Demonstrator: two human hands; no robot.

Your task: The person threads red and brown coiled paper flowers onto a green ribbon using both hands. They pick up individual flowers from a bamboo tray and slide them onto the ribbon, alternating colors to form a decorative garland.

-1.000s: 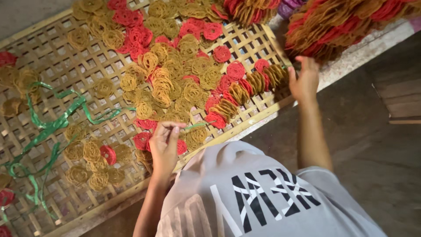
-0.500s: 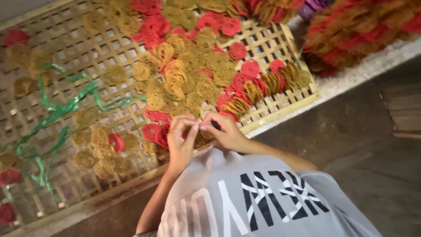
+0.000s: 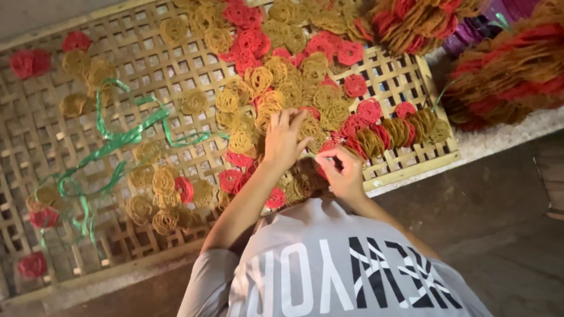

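Yellow and red noodle-like coils lie spread across a woven bamboo tray, thickest at its centre. The left hand, which half a second ago met the right at the tray's near edge, now rests with fingers spread on the central coils. The right hand stays at the near edge, fingertips pinched on a red coil. Green plastic strips trail over the tray's left half; bundled coils sit beyond its right edge.
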